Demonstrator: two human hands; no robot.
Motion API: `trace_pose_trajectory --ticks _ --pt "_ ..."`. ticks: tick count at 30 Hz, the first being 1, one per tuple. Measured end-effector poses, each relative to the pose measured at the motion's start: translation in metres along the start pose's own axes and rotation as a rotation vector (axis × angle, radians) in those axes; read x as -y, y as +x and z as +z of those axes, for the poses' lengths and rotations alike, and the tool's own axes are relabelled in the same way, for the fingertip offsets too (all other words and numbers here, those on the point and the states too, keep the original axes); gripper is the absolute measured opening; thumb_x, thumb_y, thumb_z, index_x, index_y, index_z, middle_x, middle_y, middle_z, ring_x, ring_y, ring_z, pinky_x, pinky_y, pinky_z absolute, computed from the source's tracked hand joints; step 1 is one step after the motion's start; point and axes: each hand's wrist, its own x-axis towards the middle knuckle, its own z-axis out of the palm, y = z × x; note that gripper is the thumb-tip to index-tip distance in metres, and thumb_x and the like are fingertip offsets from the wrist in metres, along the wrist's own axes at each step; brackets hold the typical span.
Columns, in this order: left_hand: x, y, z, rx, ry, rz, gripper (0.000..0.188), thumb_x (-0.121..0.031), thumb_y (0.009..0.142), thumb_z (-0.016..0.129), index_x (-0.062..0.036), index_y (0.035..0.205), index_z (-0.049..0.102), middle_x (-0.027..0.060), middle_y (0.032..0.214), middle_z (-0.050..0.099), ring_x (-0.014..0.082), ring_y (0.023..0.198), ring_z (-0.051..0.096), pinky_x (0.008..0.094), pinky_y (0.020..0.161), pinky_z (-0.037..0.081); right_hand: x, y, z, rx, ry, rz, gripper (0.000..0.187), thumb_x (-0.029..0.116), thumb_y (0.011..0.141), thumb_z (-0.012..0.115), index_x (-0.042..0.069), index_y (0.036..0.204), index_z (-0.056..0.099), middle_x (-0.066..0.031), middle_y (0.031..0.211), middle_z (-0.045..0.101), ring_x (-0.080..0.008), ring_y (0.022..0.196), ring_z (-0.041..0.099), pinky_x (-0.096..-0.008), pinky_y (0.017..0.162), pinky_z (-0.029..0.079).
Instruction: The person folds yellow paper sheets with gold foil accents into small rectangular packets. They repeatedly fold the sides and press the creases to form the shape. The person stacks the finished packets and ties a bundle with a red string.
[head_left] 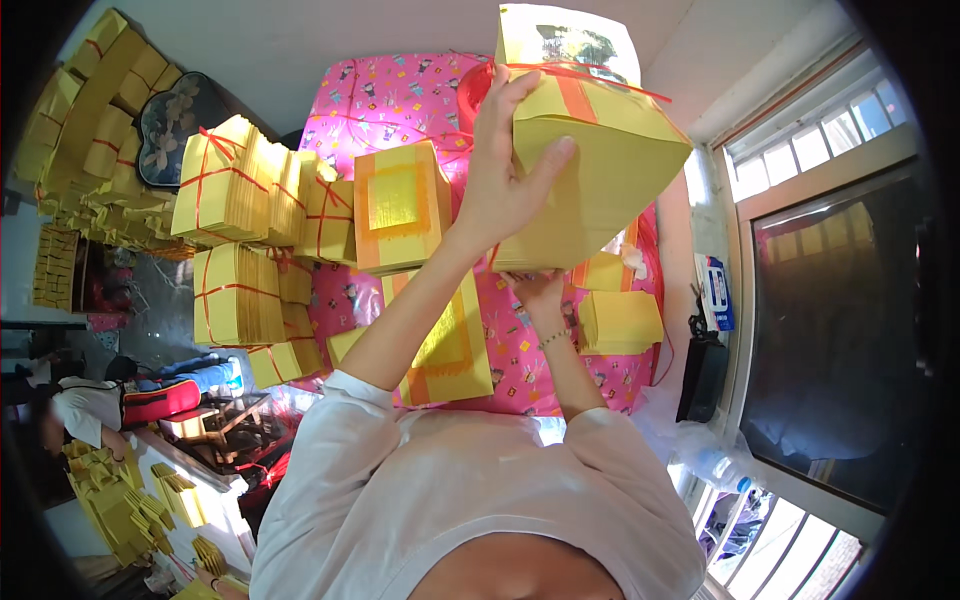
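A thick stack of yellow paper (600, 185) is raised over the pink patterned tabletop (530, 375). Red string and an orange band cross its upper end, where a white sheet with a dark printed picture (580, 45) sticks up. My left hand (500, 170) grips the stack's upper left side, thumb flat on the near face and fingers round the edge. Beneath its lower edge is my right hand (540, 288), holding from below with its fingers partly hidden. Left of the stack lie yellow blocks with gold squares and orange borders (400, 205).
Bundles of yellow paper tied with red string (235, 185) crowd the table's left side. A smaller yellow stack (620, 322) lies at right, near a windowsill with a black box (702, 378) and plastic bottle (715, 465). Another person (90, 410) is at a table with yellow paper, lower left.
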Motion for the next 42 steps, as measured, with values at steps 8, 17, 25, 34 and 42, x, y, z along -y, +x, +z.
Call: trace_pose_trajectory --ticks 8,17,25,34,42 --pt "0.008 0.005 0.007 -0.034 0.005 0.001 0.060 -0.027 0.083 0.067 -0.0078 0.132 0.038 0.0258 0.141 0.031 0.0383 0.138 0.019 0.0475 0.108 0.023 0.002 -0.001 0.007 0.022 -0.005 -0.003 0.080 0.067 0.086 0.040 0.007 0.138 0.028 -0.0160 0.147 0.016 -0.0343 0.137 0.015 -0.0603 0.109 0.020" --pt "0.011 0.005 0.005 -0.028 -0.063 -0.057 0.061 -0.027 0.083 0.067 -0.0077 0.133 0.038 0.0253 0.142 0.030 0.0378 0.138 0.019 0.0468 0.109 0.022 0.006 0.001 -0.003 -0.062 -0.004 0.045 0.081 0.064 0.087 0.041 0.006 0.141 0.023 -0.0154 0.149 0.011 -0.0342 0.139 0.012 -0.0574 0.111 0.019" --pt "0.005 0.003 -0.010 -0.093 -0.275 -0.107 0.055 -0.014 0.086 0.065 -0.0036 0.134 0.040 0.0090 0.133 0.042 0.0193 0.123 0.041 0.0336 0.102 0.036 0.018 -0.135 0.114 0.369 -1.421 -0.806 0.026 0.018 0.097 0.044 -0.001 0.089 0.059 -0.0023 0.073 0.058 -0.0084 0.069 0.055 -0.0218 0.063 0.043" --pt "0.037 0.006 -0.030 -0.314 -0.766 -0.710 0.044 -0.015 0.088 0.062 -0.0004 0.127 0.046 0.0049 0.098 0.058 0.0123 0.077 0.056 0.0250 0.076 0.048 0.016 -0.166 0.361 0.733 -2.064 -1.635 0.026 0.023 0.086 0.061 0.000 0.097 0.065 -0.0110 0.090 0.065 -0.0217 0.086 0.063 -0.0322 0.077 0.048" --pt "0.030 0.015 -0.069 0.062 -0.642 -0.998 0.018 -0.022 0.095 0.047 -0.0062 0.096 0.055 -0.0068 0.053 0.037 0.0038 0.039 0.027 0.0224 0.037 0.021 0.007 -0.126 0.367 0.481 -2.503 -1.026 0.045 0.036 0.087 0.059 0.001 0.114 0.062 -0.0156 0.109 0.062 -0.0246 0.099 0.061 -0.0337 0.087 0.046"
